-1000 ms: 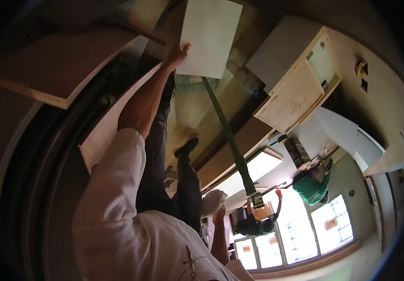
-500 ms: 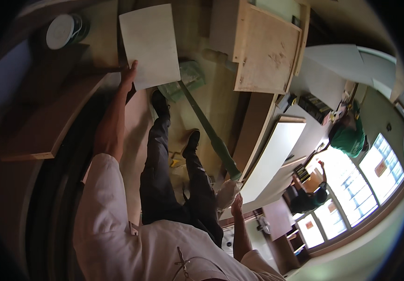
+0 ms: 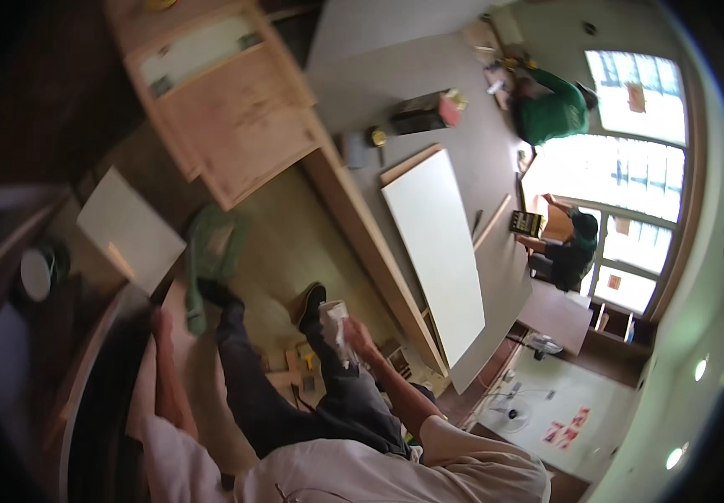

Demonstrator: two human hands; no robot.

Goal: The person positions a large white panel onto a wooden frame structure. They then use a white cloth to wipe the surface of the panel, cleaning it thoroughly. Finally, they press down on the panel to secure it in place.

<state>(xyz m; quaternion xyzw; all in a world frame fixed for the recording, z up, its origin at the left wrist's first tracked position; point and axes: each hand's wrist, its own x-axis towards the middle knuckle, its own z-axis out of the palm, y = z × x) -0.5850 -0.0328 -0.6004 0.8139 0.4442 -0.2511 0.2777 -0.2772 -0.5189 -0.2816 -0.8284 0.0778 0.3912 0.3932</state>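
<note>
My right hand (image 3: pixel 360 339), in front of my right leg, is closed around a crumpled whitish piece that looks like plastic or cloth (image 3: pixel 335 325). My left hand (image 3: pixel 163 325) is dark and blurred at the left, beside the curved edge of a board; its fingers cannot be made out. Just beyond it, a white rectangular panel (image 3: pixel 131 230) stands tilted; whether the hand touches it is unclear. By my left foot lies a green, partly see-through plastic item (image 3: pixel 215 243) with a narrow part trailing toward me.
A lidded bucket (image 3: pixel 36 275) stands at far left. Ahead is a wooden cabinet frame (image 3: pixel 240 126). A long white board (image 3: pixel 437 260) lies on the grey surface at right, near a dark box (image 3: pixel 422 112). Two people, one in green (image 3: pixel 555 113), work by the windows. Small tools lie near my feet.
My view has turned right. My left hand has drawn back and down from the white panel. The green item's long part no longer reaches toward my right hand, which still grips the whitish piece.
</note>
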